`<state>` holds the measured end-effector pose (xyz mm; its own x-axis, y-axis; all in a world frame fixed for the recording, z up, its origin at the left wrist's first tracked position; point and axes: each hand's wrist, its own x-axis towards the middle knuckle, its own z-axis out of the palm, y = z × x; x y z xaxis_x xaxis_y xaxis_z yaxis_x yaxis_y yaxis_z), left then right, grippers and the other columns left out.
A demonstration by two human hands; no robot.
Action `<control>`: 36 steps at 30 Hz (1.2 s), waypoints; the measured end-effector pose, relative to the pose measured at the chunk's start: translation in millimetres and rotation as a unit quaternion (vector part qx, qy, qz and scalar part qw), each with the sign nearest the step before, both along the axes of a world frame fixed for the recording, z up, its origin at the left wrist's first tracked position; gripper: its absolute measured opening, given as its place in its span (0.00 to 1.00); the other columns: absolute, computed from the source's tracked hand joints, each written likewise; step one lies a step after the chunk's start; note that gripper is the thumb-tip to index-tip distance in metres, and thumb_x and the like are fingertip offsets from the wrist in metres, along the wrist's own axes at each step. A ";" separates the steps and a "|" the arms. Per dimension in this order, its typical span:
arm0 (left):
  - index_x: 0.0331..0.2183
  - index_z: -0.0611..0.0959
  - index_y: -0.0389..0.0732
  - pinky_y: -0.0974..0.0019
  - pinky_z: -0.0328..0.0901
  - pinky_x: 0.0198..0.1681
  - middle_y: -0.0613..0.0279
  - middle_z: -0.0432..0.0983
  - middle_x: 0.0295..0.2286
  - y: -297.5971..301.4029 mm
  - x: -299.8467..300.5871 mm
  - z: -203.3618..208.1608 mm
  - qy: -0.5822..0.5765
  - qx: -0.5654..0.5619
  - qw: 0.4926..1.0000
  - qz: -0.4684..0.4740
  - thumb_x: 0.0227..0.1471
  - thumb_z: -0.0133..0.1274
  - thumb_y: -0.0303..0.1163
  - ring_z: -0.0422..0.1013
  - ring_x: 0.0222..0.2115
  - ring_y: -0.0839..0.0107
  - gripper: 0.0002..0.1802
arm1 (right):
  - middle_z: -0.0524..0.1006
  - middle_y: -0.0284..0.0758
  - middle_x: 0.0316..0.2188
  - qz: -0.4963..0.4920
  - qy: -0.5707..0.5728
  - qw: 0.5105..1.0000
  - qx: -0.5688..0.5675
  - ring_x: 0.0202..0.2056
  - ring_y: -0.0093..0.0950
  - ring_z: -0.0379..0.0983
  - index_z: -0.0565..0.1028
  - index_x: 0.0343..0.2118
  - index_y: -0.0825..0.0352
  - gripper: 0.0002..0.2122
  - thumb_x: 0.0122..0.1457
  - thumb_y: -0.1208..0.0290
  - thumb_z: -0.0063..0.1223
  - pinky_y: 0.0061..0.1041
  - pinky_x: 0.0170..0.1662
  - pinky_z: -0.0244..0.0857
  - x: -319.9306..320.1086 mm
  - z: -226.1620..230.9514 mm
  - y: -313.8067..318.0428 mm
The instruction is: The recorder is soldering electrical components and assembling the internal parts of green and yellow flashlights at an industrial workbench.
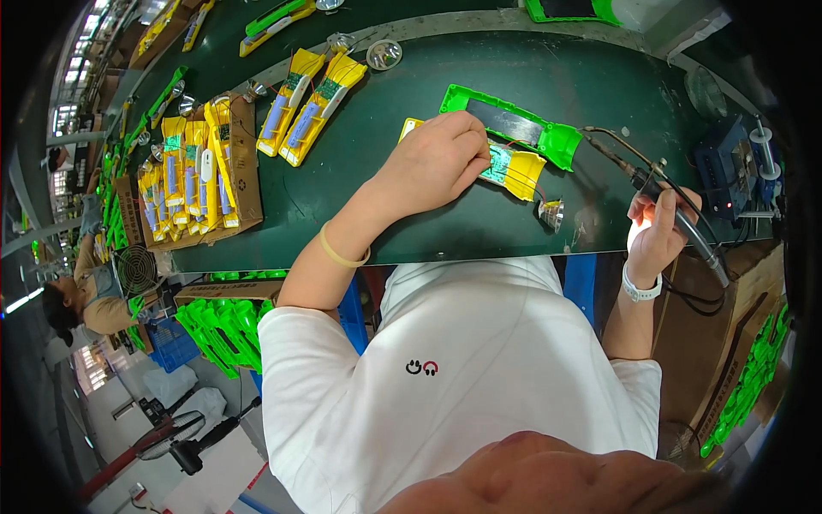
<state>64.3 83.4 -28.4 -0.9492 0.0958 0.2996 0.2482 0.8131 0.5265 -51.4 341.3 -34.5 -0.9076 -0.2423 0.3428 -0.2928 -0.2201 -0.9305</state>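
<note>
On the dark green work surface (pixel 360 163), the left hand (pixel 432 163) lies curled, fingers pressed down on a yellow plastic tray holding a small green circuit board (pixel 512 167), pinning it just near of a long bright-green plastic torch housing with a black panel (pixel 514 124). The right hand (pixel 655 227) is closed around the black-handled soldering iron (pixel 676 214), its thin metal tip angled far and left towards the green housing but apart from the board. A small silver reflector cone (pixel 552 214) sits near and right of the yellow tray, thin wires running between them. Further left, two yellow battery assemblies (pixel 308 107) lie side by side, and a brown cardboard box packed with more yellow pieces (pixel 201 171) sits at the left. The likely trouble here is heat — the iron's tip passes close to the fingers holding the board, and a slip could burn them or scar the plastic. The thin wires could also snag on the iron's cable and drag the reflector off the near edge.
</note>
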 end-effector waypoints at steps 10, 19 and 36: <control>0.37 0.78 0.39 0.61 0.59 0.48 0.59 0.74 0.37 -41.5 -57.0 -4.1 0.013 -0.178 0.984 -0.024 0.42 0.54 0.32 0.66 0.42 0.62 0.16 | 0.67 0.35 0.14 -0.096 -0.069 0.992 -0.050 0.13 0.22 0.61 0.60 0.32 0.68 0.08 0.56 0.69 0.42 0.16 0.18 0.55 3.2 -34.2 8.6; 0.32 0.75 0.43 0.57 0.61 0.46 0.65 0.73 0.31 -17.3 -8.6 35.1 0.126 -0.214 0.960 -0.132 0.34 0.59 0.27 0.70 0.37 0.66 0.17 | 0.66 0.37 0.13 -0.090 -0.072 0.988 -0.107 0.13 0.22 0.60 0.60 0.31 0.69 0.09 0.56 0.68 0.43 0.17 0.17 0.54 0.1 -40.2 16.3; 0.41 0.63 0.39 0.65 0.62 0.43 0.52 0.70 0.37 -137.8 -74.0 38.9 -0.033 0.003 0.992 0.122 0.37 0.60 0.35 0.69 0.40 0.59 0.31 | 0.66 0.34 0.15 -0.082 -0.121 0.983 -0.108 0.14 0.20 0.61 0.61 0.34 0.65 0.08 0.59 0.67 0.42 0.15 0.17 0.52 1.1 -38.0 13.8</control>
